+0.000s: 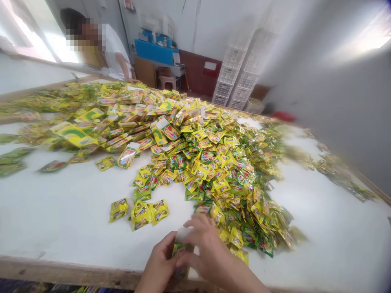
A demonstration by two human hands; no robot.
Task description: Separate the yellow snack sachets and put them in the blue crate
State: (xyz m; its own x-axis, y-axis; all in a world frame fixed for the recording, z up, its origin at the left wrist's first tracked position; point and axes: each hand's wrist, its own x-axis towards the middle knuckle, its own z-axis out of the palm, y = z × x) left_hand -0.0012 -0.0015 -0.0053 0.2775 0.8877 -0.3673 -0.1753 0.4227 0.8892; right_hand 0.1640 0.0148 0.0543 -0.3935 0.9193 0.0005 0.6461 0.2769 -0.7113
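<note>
Both my hands meet at the near edge of the white table [61, 211]. My left hand [160, 262] and my right hand [206, 248] are closed together around a clear bag [182, 240] with yellow-green sachets inside it. A large heap of small yellow and green sachets [220, 162] spreads just beyond my right hand. Three loose sachets [140, 211] lie on the table to the left of my hands.
Larger filled packets [100, 122] are piled at the far left of the heap. Another person [104, 49] sits at the far side of the table. White crates [238, 69] are stacked against the back wall, near a blue cabinet [155, 53] and a stool [166, 81].
</note>
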